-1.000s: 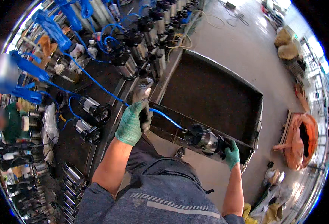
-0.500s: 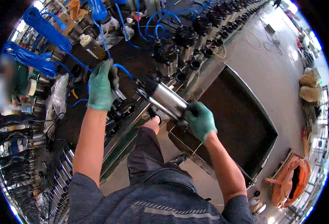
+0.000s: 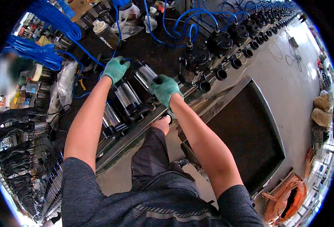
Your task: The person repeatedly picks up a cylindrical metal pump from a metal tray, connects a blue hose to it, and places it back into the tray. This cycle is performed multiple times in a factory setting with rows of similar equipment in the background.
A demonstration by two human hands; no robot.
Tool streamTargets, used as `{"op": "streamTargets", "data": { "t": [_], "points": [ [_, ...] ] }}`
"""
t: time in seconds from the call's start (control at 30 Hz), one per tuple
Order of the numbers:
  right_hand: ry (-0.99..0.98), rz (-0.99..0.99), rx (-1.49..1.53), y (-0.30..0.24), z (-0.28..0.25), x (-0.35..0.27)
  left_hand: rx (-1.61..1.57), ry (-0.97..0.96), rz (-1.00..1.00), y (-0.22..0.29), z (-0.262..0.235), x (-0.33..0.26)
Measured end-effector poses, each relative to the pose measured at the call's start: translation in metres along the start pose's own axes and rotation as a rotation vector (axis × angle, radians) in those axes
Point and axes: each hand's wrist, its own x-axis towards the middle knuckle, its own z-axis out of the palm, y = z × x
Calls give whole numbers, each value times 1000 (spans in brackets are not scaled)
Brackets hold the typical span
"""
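Note:
My right hand (image 3: 166,89), in a green glove, is closed round the near end of a steel cylinder with black ends (image 3: 144,73), which looks like a pump body. The cylinder lies tilted over the dark bench top (image 3: 155,49). At its far end my gloved left hand (image 3: 116,70) is closed on the blue cable (image 3: 93,58); the fingertips are partly hidden. Beside the held cylinder, to its left, lie a second steel cylinder (image 3: 126,94) and a third steel cylinder (image 3: 111,115), both with black ends.
Upright black-topped pumps (image 3: 194,62) with blue cables run in a row to the far right. Coiled blue cable (image 3: 36,55), a clear plastic bag (image 3: 66,81) and a bottle (image 3: 105,33) lie at the left. A black open tray (image 3: 246,128) stands right of the bench edge.
My right hand has brought the steel cylinder left and inward, from over the bench edge to beside the other cylinders. My left hand stays on the cable; the view has shifted.

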Motion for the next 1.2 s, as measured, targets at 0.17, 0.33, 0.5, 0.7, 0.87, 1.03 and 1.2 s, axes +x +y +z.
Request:
{"op": "streamTargets", "data": {
  "t": [0.17,0.33,0.5,0.7,0.87,1.03,1.2],
  "points": [
    [-174,58,363,13,-7,-16,70,201,63,6,7,-10],
    [46,-96,473,73,-38,-54,-111,145,329,68,14,-17],
    [125,226,484,121,-94,-172,-547,6,425,166,30,-12],
    [335,321,555,201,-110,-307,-588,183,595,233,57,26],
    [472,450,751,213,-102,-376,-1286,-129,320,232,68,15],
    [490,397,803,224,-93,-383,-1121,-42,314,285,56,-114],
    [425,267,599,207,-106,-358,-1257,-66,583,314,5,-209]
  ]
}}
